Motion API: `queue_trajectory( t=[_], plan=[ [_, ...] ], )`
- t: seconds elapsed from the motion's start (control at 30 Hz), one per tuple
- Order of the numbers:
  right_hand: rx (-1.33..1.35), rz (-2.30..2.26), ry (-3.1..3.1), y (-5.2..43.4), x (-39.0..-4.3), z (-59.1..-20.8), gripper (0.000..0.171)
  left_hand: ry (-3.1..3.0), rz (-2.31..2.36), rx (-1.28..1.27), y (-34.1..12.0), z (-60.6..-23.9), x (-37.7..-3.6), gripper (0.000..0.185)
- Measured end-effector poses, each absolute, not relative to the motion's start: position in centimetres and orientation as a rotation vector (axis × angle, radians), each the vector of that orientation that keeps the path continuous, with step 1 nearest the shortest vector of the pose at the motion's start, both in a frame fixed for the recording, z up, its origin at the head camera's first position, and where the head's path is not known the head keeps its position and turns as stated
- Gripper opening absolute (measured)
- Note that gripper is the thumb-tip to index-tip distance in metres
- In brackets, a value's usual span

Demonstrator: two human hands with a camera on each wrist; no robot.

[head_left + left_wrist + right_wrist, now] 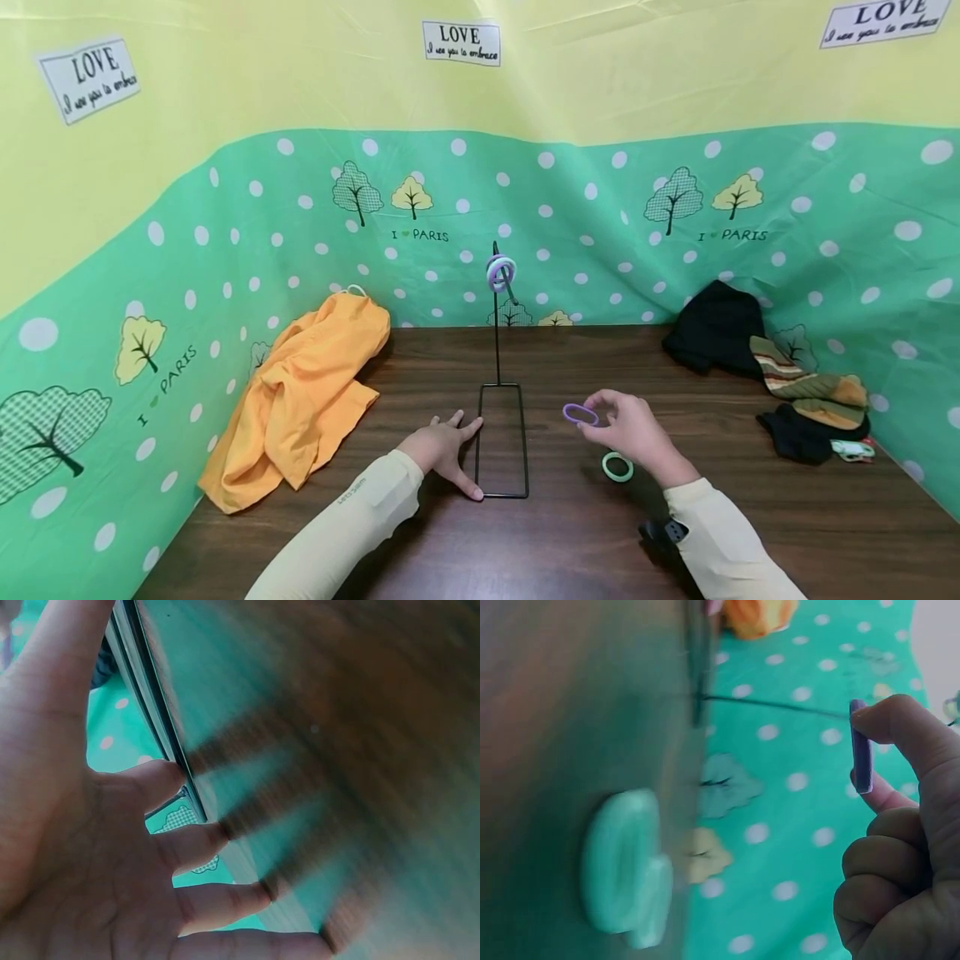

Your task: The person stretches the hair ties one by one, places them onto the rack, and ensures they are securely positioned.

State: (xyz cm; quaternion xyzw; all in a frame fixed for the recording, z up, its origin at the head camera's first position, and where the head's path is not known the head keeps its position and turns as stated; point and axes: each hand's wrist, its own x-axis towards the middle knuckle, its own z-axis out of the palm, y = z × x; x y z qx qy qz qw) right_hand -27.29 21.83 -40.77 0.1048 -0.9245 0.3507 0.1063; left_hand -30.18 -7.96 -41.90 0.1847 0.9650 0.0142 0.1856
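Right hand (637,433): purple ring (580,413) is pinched at fingertips, held above the tabletop (570,533).
Left hand (444,446): fingers flat, released, pressed on tabletop against the wire stand (501,442) base.
Stand hook: rings (500,272) are hung.
Green ring (617,467): laid under right hand.
Writing: "LOVE" sign (461,42), "I PARIS" on backdrop.

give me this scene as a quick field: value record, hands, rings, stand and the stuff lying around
left hand: left hand flat on the table, fingers spread against the base of the wire stand
right hand: right hand pinches a purple ring above the table
on table: green ring lies near the right wrist
on stand: rings on hook, purple and pale ones
left side: orange cloth in a heap
right side: black cloth, striped cloth
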Motion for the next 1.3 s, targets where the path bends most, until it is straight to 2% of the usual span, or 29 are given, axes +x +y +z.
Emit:
queue_trajectory(
  t=[0.23,0.53,0.67,0.9,1.13,1.3],
  plan=[
    [0.437,1.047,-2.517,19.9,-25.9,-36.9,0.027,2.712,0.023,0.532,-7.9,-42.0,-30.3,0.118],
    [0.828,0.849,-1.981,17.4,-24.7,-31.2,0.036,2.706,0.039,0.513,-7.9,-42.0,-30.4,0.119],
    [0.927,0.772,-1.870,16.1,-24.6,-28.6,0.033,2.711,0.028,0.500,-8.0,-42.1,-30.5,0.119],
    [0.950,0.607,-1.813,14.1,-25.6,-25.5,0.032,2.723,0.039,0.496,-8.3,-42.1,-30.3,0.119],
    [0.880,0.465,-1.883,13.5,-28.0,-24.8,0.032,2.732,0.045,0.497,-8.2,-42.2,-30.1,0.117],
    [0.810,0.454,-1.999,13.3,-30.0,-24.7,0.045,2.743,0.041,0.498,-8.0,-42.1,-30.1,0.117]
  ],
)
